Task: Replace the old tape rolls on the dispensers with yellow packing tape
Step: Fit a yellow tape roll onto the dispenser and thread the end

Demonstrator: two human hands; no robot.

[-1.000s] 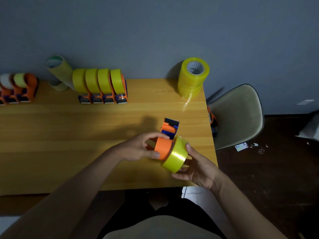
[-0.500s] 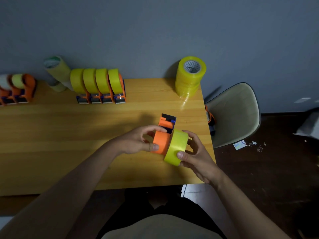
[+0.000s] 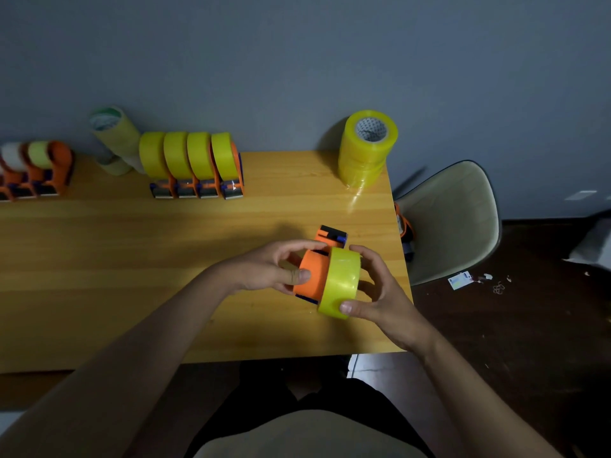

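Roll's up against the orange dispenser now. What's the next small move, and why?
Probably press the yellow tape roll further left onto the orange dispenser. The right hand grips the roll, the left hand braces the dispenser, and the roll appears to sit at its side, seemingly not fully seated.

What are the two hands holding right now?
Left hand: holding the orange dispenser.
Right hand: holding the yellow tape roll, fingers curled round it.
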